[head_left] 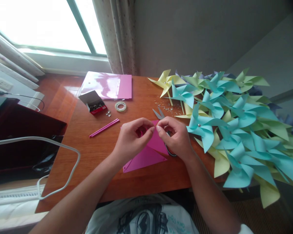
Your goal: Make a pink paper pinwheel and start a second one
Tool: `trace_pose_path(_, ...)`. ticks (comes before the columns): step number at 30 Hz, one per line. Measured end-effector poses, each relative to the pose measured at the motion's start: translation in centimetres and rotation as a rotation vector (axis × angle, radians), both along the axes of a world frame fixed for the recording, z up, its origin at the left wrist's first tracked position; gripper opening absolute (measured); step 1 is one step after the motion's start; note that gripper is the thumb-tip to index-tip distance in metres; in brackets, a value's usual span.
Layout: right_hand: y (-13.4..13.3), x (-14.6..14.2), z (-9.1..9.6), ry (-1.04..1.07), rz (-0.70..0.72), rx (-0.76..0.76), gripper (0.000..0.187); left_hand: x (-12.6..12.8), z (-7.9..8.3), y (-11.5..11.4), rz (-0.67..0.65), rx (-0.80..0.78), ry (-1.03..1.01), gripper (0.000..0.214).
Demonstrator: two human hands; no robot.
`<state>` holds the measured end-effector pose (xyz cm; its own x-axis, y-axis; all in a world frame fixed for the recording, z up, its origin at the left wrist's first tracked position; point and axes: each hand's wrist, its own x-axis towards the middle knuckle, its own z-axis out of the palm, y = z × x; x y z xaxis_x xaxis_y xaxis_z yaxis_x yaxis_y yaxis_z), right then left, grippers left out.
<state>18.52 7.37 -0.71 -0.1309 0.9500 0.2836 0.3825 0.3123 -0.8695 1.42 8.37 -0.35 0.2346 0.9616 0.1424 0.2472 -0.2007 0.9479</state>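
Scissors [157, 114] lie under the right hand [174, 132], by pink paper [144, 161]. The left hand [134, 133] nearly meets the right, tip to tip; I cannot tell if either pinches anything.

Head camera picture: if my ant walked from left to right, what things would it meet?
Wall socket → little red box → roll of tape → left hand → right hand → the blue pinwheel beside that hand.
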Motion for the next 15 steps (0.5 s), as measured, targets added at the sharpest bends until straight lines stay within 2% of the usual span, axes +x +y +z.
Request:
trace_pose_path(5,0.01,-0.06,0.11,-0.052,0.014,0.056,0.010,-0.05,-0.02,0.02,-0.002,0.031,0.019,0.009)
trace_pose_path(12,-0.12,-0.06,-0.14,-0.214,0.002,0.270,0.012,-0.21,-0.06,-0.11,0.028,0.175,0.156,0.006)
trace_pose_path(15,-0.14,-0.05,-0.18,-0.214,-0.011,0.300,0.012,-0.11,0.02,-0.23,0.046,0.194,0.162,0.005)
